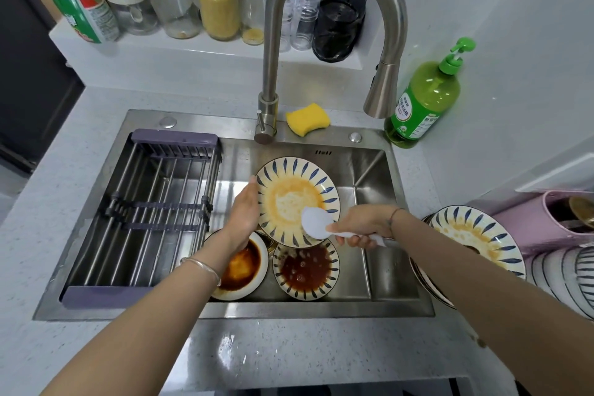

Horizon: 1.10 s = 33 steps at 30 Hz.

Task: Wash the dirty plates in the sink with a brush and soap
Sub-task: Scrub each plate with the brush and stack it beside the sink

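Observation:
My left hand (245,215) holds the left rim of a blue-and-white patterned plate (289,190), tilted up over the sink (379,170) and smeared with orange sauce. My right hand (363,228) grips the handle of a white dish brush (316,222), whose head rests on the plate's lower right. Below in the sink lie a small white dish with brown sauce (244,267) and a patterned bowl with dark sauce (305,270). More dirty patterned plates (475,235) are stacked on the counter at the right. A green soap bottle (424,100) stands at the back right.
A grey drying rack (154,212) spans the sink's left half. The tall tap (334,26) arches over the sink, with a yellow sponge (308,119) beside its base. Jars and bottles line the back ledge (193,48). A pink holder (546,219) stands at the far right.

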Each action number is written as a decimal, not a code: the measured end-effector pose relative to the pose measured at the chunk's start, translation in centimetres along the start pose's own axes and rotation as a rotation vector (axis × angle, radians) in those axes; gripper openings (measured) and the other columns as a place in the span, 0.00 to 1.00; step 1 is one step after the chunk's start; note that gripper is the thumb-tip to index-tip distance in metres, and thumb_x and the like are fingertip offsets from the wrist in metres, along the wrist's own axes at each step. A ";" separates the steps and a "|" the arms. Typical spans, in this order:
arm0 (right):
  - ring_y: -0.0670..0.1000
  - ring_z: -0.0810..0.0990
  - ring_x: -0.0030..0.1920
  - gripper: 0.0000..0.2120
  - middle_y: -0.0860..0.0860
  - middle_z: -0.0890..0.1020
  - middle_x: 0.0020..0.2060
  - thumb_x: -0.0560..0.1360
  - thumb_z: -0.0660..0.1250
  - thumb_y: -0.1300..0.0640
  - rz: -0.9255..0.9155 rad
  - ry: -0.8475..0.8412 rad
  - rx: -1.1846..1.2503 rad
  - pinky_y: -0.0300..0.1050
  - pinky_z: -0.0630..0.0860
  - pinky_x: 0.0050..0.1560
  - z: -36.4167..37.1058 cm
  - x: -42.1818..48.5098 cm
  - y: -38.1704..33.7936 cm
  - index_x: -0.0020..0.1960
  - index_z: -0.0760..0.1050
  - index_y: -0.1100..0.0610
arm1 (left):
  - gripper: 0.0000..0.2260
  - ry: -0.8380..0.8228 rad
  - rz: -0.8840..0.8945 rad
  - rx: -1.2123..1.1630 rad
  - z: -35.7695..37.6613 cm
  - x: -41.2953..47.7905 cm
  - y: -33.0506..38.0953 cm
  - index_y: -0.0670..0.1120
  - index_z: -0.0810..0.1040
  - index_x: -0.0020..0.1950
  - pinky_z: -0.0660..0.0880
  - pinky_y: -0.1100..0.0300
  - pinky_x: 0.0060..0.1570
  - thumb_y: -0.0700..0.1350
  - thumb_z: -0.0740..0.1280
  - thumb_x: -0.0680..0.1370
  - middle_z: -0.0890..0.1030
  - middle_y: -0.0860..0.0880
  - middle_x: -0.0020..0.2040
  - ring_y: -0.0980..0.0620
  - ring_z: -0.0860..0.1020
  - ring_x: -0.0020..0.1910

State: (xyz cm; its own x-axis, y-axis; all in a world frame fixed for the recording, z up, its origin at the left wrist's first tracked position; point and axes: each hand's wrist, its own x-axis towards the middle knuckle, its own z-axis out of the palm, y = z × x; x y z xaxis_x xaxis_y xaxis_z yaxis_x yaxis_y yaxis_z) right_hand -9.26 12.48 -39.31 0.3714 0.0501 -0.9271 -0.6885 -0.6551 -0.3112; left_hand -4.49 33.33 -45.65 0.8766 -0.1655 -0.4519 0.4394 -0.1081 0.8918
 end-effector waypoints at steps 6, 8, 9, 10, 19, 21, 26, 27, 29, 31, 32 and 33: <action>0.42 0.61 0.17 0.18 0.45 0.67 0.18 0.82 0.56 0.47 -0.006 0.003 -0.011 0.31 0.59 0.19 0.7 0.4 -0.3 0.39 0.70 0.57 | 0.21 0.002 -0.024 -0.021 0.5 -0.4 0.0 0.52 0.76 0.58 0.79 0.58 0.47 0.58 0.45 0.84 0.82 0.51 0.50 0.55 0.80 0.48; 0.42 0.62 0.18 0.18 0.46 0.68 0.19 0.82 0.56 0.48 0.033 0.056 -0.047 0.32 0.60 0.21 -0.2 0.2 0.4 0.39 0.71 0.58 | 0.21 -0.020 -0.008 0.017 0.1 -0.2 0.0 0.54 0.76 0.56 0.78 0.51 0.55 0.58 0.46 0.84 0.82 0.51 0.50 0.51 0.80 0.51; 0.43 0.62 0.19 0.18 0.46 0.68 0.20 0.81 0.57 0.49 0.048 0.115 -0.068 0.33 0.60 0.22 -0.8 0.0 0.7 0.39 0.71 0.58 | 0.20 -0.043 0.004 0.038 0.0 -0.3 0.1 0.54 0.76 0.56 0.78 0.51 0.56 0.58 0.46 0.84 0.82 0.52 0.50 0.51 0.80 0.51; 0.44 0.63 0.20 0.17 0.48 0.69 0.22 0.81 0.58 0.49 0.055 0.189 -0.103 0.33 0.61 0.23 -1.4 0.0 0.8 0.38 0.72 0.58 | 0.19 -0.077 0.011 0.062 0.0 -0.5 0.0 0.55 0.76 0.56 0.77 0.52 0.56 0.57 0.46 0.84 0.82 0.52 0.50 0.51 0.80 0.51; 0.55 0.76 0.40 0.18 0.54 0.78 0.37 0.79 0.60 0.45 -0.189 0.642 -0.420 0.48 0.73 0.47 -1.5 1.7 -1.8 0.39 0.75 0.57 | 0.22 -0.257 -0.169 0.082 1.8 -0.6 -1.8 0.55 0.76 0.63 0.77 0.47 0.59 0.62 0.47 0.83 0.83 0.49 0.56 0.49 0.81 0.56; 0.56 0.77 0.42 0.19 0.56 0.78 0.40 0.79 0.60 0.45 -0.148 0.646 -0.415 0.46 0.73 0.45 -2.2 1.3 -1.1 0.37 0.73 0.57 | 0.23 -0.213 -0.140 0.076 1.3 -0.4 -1.5 0.53 0.76 0.64 0.78 0.47 0.58 0.61 0.47 0.83 0.83 0.49 0.55 0.49 0.81 0.55; 0.46 0.67 0.23 0.18 0.50 0.72 0.27 0.81 0.58 0.49 0.021 0.355 -0.383 0.33 0.64 0.22 -1.9 -0.3 0.2 0.36 0.72 0.58 | 0.19 -0.170 -0.028 0.101 0.2 0.1 -1.2 0.57 0.76 0.56 0.78 0.60 0.47 0.57 0.46 0.85 0.83 0.51 0.52 0.55 0.81 0.51; 0.46 0.65 0.21 0.18 0.50 0.71 0.26 0.81 0.59 0.49 0.047 0.283 -0.358 0.33 0.62 0.21 -1.6 -0.3 0.2 0.37 0.74 0.59 | 0.19 -0.159 -0.018 0.088 0.3 0.1 -1.1 0.57 0.76 0.54 0.77 0.62 0.46 0.56 0.46 0.85 0.83 0.52 0.51 0.56 0.80 0.50; 0.45 0.62 0.19 0.18 0.49 0.69 0.24 0.81 0.59 0.48 0.046 0.145 -0.313 0.33 0.61 0.21 -0.8 -0.1 -0.1 0.38 0.74 0.59 | 0.19 -0.145 -0.027 0.047 0.3 0.0 -1.3 0.58 0.77 0.53 0.78 0.60 0.45 0.56 0.46 0.85 0.83 0.52 0.50 0.55 0.81 0.50; 0.45 0.61 0.19 0.18 0.49 0.68 0.23 0.81 0.59 0.48 -0.021 0.062 -0.250 0.34 0.60 0.21 0.0 0.1 -0.8 0.37 0.73 0.58 | 0.19 -0.141 -0.041 0.010 0.7 0.0 -1.6 0.58 0.77 0.55 0.79 0.55 0.49 0.57 0.46 0.84 0.83 0.49 0.53 0.52 0.81 0.52; 0.46 0.61 0.20 0.18 0.49 0.67 0.24 0.81 0.58 0.49 -0.066 0.051 -0.215 0.35 0.60 0.21 0.4 0.2 -1.3 0.37 0.73 0.58 | 0.19 -0.149 -0.042 0.006 0.9 0.2 -1.9 0.57 0.77 0.57 0.78 0.53 0.53 0.59 0.47 0.84 0.83 0.49 0.56 0.50 0.80 0.54; 0.46 0.61 0.21 0.18 0.49 0.67 0.24 0.81 0.58 0.49 -0.104 0.065 -0.170 0.35 0.60 0.21 0.6 0.4 -1.8 0.37 0.73 0.58 | 0.20 -0.160 -0.036 0.018 1.1 0.1 -2.0 0.56 0.76 0.59 0.76 0.52 0.58 0.59 0.46 0.84 0.81 0.50 0.58 0.50 0.78 0.57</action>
State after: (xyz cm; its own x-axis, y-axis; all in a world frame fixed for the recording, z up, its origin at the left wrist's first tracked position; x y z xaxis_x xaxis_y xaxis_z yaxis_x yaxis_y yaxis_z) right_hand -8.27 14.12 -39.29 0.4778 0.0790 -0.8749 -0.5313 -0.7672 -0.3594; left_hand -5.48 32.44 -47.49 0.8170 -0.3154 -0.4828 0.4651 -0.1346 0.8749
